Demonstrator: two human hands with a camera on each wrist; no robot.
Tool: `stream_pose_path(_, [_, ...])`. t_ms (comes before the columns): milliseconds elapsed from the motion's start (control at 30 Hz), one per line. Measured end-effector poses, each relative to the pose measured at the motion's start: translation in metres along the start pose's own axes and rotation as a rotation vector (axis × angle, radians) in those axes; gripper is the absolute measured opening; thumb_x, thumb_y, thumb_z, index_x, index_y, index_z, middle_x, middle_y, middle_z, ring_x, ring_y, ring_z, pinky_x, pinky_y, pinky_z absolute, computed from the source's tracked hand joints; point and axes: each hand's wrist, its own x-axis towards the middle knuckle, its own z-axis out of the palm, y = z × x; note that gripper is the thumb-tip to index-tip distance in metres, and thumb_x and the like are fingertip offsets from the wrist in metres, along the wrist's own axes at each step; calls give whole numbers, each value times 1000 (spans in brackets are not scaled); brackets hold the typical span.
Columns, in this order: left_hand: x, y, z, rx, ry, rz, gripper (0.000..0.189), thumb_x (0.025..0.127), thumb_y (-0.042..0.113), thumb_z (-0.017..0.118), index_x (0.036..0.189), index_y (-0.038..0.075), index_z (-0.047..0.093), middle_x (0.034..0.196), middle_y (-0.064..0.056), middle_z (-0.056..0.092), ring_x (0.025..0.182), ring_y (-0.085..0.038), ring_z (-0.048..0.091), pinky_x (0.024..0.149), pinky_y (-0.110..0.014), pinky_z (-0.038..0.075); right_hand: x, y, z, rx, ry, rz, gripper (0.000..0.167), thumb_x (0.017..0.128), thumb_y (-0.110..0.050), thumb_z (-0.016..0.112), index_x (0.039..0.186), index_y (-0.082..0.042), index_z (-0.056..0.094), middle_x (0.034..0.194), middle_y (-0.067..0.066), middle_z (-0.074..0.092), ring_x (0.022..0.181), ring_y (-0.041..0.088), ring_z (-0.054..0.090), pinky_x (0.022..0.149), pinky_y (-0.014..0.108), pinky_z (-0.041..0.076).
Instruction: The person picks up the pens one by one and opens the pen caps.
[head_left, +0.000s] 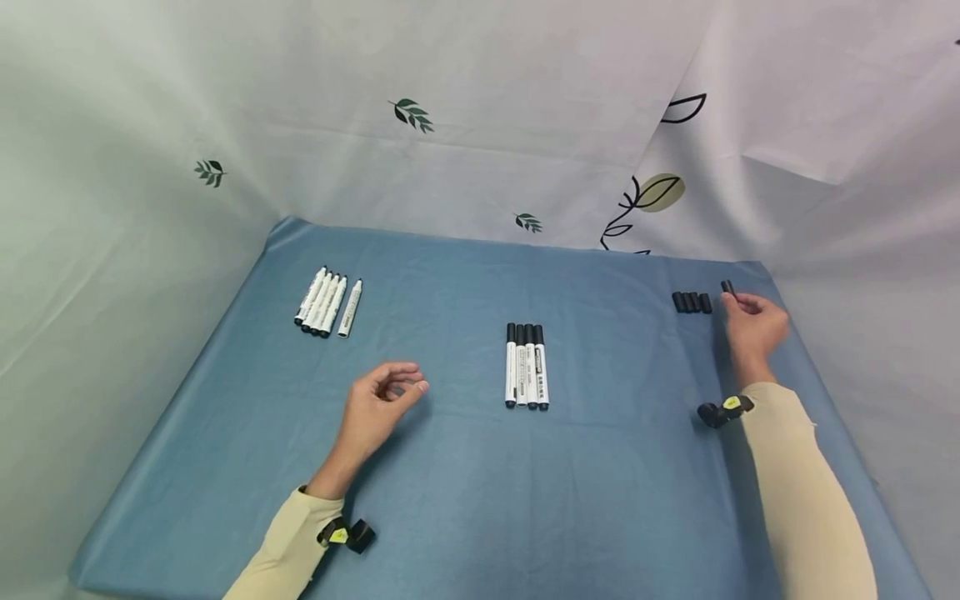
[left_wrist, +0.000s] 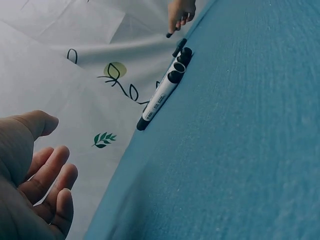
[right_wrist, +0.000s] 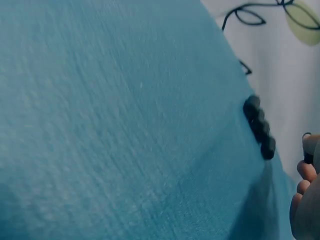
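Note:
At the table's far right my right hand [head_left: 752, 333] pinches a small black marker cap [head_left: 727, 287] between thumb and fingers. Just left of it lies a short row of several black caps [head_left: 694, 302], which the right wrist view also catches near the table edge. My left hand [head_left: 378, 408] hovers left of centre, fingers relaxed and holding nothing. To its right, a neat row of several capped white markers [head_left: 531, 367] lies side by side. Beyond it at the back left is a group of several uncapped markers [head_left: 330, 307], tips pointing away, with a single uncapped marker [head_left: 350, 308] slightly apart.
A blue cloth [head_left: 450, 500] covers the table. Pale fabric with leaf prints [head_left: 480, 150] hangs along the back and both sides, close to the right hand. Each sleeve carries a small black wrist camera [head_left: 362, 536].

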Motion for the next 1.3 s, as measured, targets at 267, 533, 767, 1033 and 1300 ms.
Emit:
stream_pose_path(267, [-1,-4,-2,19,3,9,30,89,14,81,114,0,72,101,-6,77,88,-9,67,71,-21,49,4,7,8,-77,1,44,47,97,-44,66,126,-8,74,68,-30,42,70,-8,40,81,22,39])
stream_pose_path(533, [-1,-4,1,43,20,1,28,89,11,81,114,2,73,101,-9,77,89,-12,67,71,-21,48,5,9,13,-88,13,49,50,96,-46,67,123,-5,74,91,-5,72,117,28,59,108,41,40])
stream_pose_path(767, [-3,21,0,60,27,-20,27,87,0,79,112,-7,71,101,-18,75,87,-15,67,71,-23,48,3,10,18,-121,-26,46,54,96,-50,65,124,-4,73,127,16,70,126,32,56,111,44,38])
stream_pose_path(1033, [-6,37,-2,72,15,17,25,89,1,77,111,-8,70,100,-19,75,87,-14,67,71,-23,48,1,12,15,-120,-86,34,58,96,-52,63,129,-4,71,131,20,66,132,33,51,114,47,35])
stream_pose_path(1300, [0,19,1,64,10,-28,27,88,2,78,113,-6,71,100,-18,76,88,-14,67,71,-23,48,1,14,13,-108,-77,-38,53,98,-45,64,135,-7,67,132,21,66,131,32,54,117,44,31])
